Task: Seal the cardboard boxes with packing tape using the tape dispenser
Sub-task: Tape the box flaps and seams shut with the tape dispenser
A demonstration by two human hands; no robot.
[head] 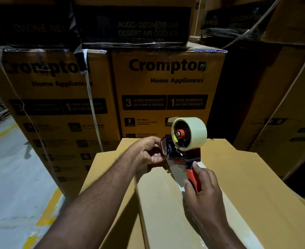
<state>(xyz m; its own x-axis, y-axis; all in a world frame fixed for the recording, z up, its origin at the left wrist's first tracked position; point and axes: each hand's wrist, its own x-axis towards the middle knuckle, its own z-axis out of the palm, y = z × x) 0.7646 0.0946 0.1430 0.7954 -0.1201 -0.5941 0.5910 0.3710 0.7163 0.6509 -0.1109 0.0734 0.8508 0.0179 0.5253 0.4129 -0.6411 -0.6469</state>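
Far left, printed boxes (58, 105) stand stacked. The left hand (152, 154) curls its fingers at the front end of the tape dispenser (181, 153) and pinches there; whether it holds tape or the guard I cannot tell. The dispenser sits toward the far end of the plain cardboard box (247, 177), over its middle seam. The right hand (203, 186) wraps the red handle. A pale tape strip (177, 180) lies along the seam, so this box looks nearly sealed, with cutting probably left.
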